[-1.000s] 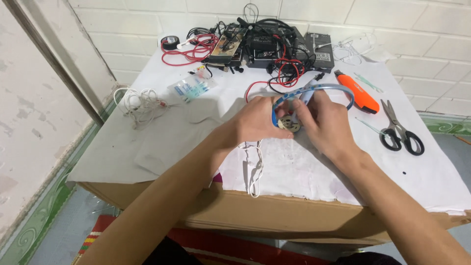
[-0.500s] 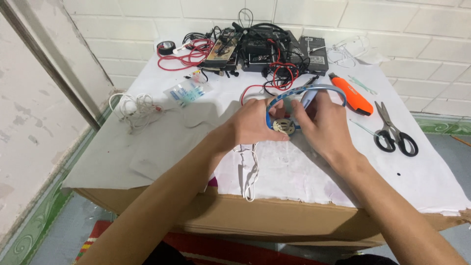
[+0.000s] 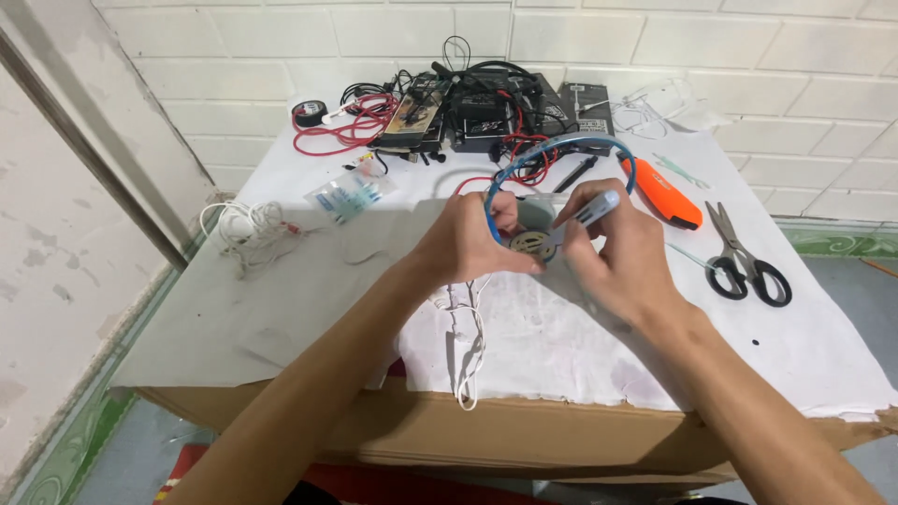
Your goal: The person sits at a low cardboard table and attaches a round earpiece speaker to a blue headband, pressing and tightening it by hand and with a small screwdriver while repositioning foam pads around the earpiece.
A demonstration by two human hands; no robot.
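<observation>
My left hand (image 3: 468, 238) grips a blue headband headphone (image 3: 561, 142) by its opened ear cup, where a round metal speaker disc (image 3: 531, 243) shows. My right hand (image 3: 613, 252) holds a thin grey tool (image 3: 589, 210) with its tip at that disc. Both hands are above the middle of a white paper-covered table (image 3: 234, 318). A white cable (image 3: 466, 346) hangs from below my left hand over the table's front edge.
Black-handled scissors (image 3: 744, 262) and an orange utility knife (image 3: 659, 192) lie to the right. Red and black wires with dark electronic boxes (image 3: 468, 108) crowd the back by the brick wall. A black tape roll (image 3: 310, 113), a coiled white cable (image 3: 245, 229) and a small plastic bag (image 3: 351, 194) lie left.
Both hands have stayed together on the ear cup, with only small shifts. The right hand's fingers have turned slightly, so the grey tool now shows.
</observation>
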